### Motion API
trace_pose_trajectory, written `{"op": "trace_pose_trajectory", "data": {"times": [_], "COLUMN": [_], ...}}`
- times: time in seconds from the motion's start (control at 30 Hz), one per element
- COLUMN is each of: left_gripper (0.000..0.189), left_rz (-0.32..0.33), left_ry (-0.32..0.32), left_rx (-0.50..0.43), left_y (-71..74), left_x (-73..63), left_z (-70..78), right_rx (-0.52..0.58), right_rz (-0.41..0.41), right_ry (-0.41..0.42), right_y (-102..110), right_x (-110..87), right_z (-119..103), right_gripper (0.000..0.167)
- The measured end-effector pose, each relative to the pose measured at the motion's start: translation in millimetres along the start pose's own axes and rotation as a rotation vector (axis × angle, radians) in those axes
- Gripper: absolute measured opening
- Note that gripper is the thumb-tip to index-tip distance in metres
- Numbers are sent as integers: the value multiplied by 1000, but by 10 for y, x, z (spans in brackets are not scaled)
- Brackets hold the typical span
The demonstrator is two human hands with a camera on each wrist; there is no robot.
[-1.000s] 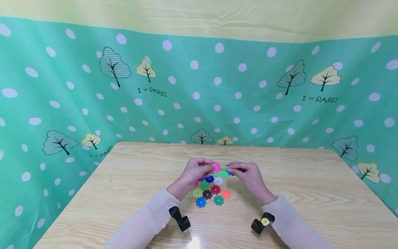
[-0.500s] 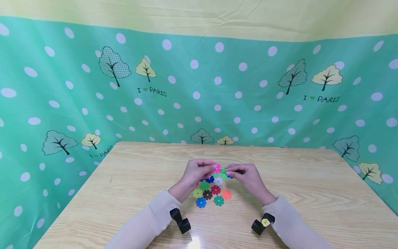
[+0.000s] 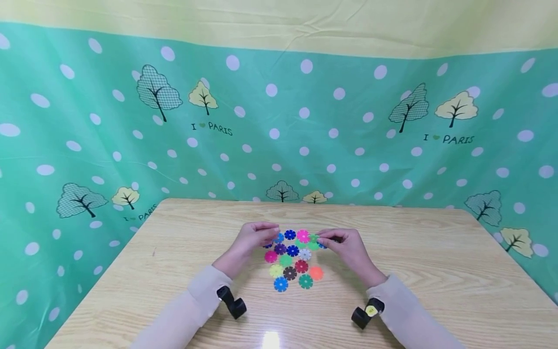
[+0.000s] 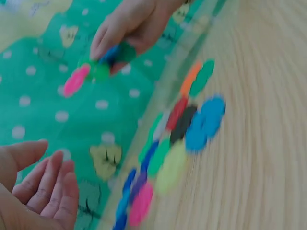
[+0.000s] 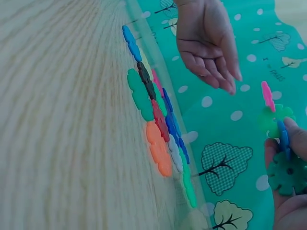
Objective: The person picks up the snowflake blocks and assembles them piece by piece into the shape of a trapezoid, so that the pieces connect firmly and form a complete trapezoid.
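My right hand (image 3: 348, 246) pinches a small chain of joined notched plastic discs, snowflake-style building pieces. In the right wrist view the chain shows a pink disc (image 5: 267, 96) at its far end, a light green disc (image 5: 274, 120), a blue disc (image 5: 283, 135) between thumb and fingers, and a dark green disc (image 5: 283, 175) by the palm. My left hand (image 3: 250, 238) is apart from the chain, palm up with relaxed fingers and nothing in them; the left wrist view shows its bare fingers (image 4: 45, 191). It is nearest to the loose discs at the far left of the group.
Several loose notched discs lie on the wooden table (image 3: 196, 291) between the hands, among them a black disc (image 3: 289, 273), a red disc (image 3: 301, 266), an orange disc (image 3: 316, 273) and a yellow-green disc (image 3: 276, 270). A green dotted curtain (image 3: 244, 160) hangs behind the table.
My left hand has let go of the pink disc of the chain and moved left, uncovering loose discs. The right hand stays in place, still holding the chain.
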State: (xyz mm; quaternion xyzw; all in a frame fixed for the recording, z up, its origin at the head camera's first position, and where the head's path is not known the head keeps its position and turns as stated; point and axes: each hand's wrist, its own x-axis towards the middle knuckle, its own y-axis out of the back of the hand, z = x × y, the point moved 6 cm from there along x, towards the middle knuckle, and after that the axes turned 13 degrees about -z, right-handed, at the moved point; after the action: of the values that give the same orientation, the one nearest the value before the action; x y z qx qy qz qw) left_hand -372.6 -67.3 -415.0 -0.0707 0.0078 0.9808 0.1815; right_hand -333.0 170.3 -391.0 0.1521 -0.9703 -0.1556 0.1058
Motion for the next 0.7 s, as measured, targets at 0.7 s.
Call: {"op": "trace_pose_trajectory", "data": {"times": [0.7], "left_gripper": [38], "left_rz": [-51], "left_ry": [26], "left_rx": [96], "left_y": [351], "left_x": [162], "left_z": [-256], "right_rx": [-22], "right_rz": [-23], "right_ry": [17], "right_y": [6], "right_x": [21], "right_z": [45], "right_gripper": [11]}}
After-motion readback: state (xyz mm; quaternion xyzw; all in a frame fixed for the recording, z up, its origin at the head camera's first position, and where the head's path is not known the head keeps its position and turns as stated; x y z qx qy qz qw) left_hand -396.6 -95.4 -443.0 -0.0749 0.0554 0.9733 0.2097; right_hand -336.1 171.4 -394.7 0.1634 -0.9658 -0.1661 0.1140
